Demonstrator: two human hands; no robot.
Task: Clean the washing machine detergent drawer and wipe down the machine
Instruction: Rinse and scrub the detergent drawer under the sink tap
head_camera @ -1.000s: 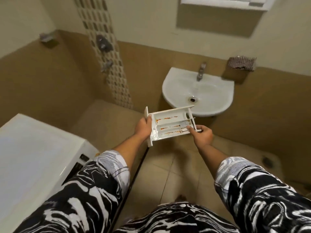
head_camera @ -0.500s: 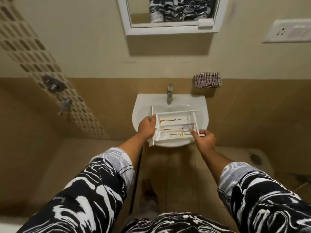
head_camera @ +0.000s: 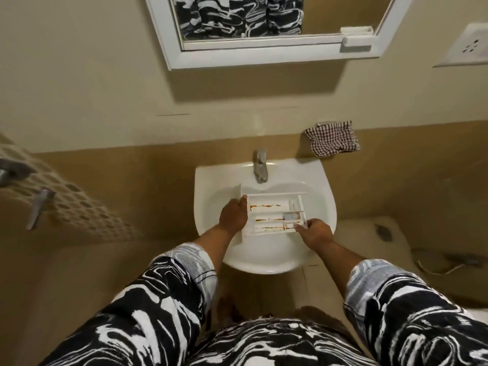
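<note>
I hold a white detergent drawer [head_camera: 272,213] flat over the bowl of a white wall sink [head_camera: 324,207]. Orange-brown residue streaks its long compartments. My left hand [head_camera: 233,215] grips the drawer's left end by the front panel. My right hand [head_camera: 315,233] grips its right near corner, beside a small insert. A chrome tap [head_camera: 260,166] stands just behind the drawer. No water shows from the tap. The washing machine is out of view.
A checked cloth [head_camera: 332,138] hangs on the wall right of the tap. A white-framed mirror [head_camera: 264,52] hangs above the sink, and a socket plate [head_camera: 467,48] sits at upper right. Shower taps [head_camera: 39,204] stick out at left. A floor drain [head_camera: 381,229] lies right of the sink.
I have stepped from beside the washing machine to the sink, carrying the drawer forward. The drawer has gone from in front of the sink's edge to over its bowl.
</note>
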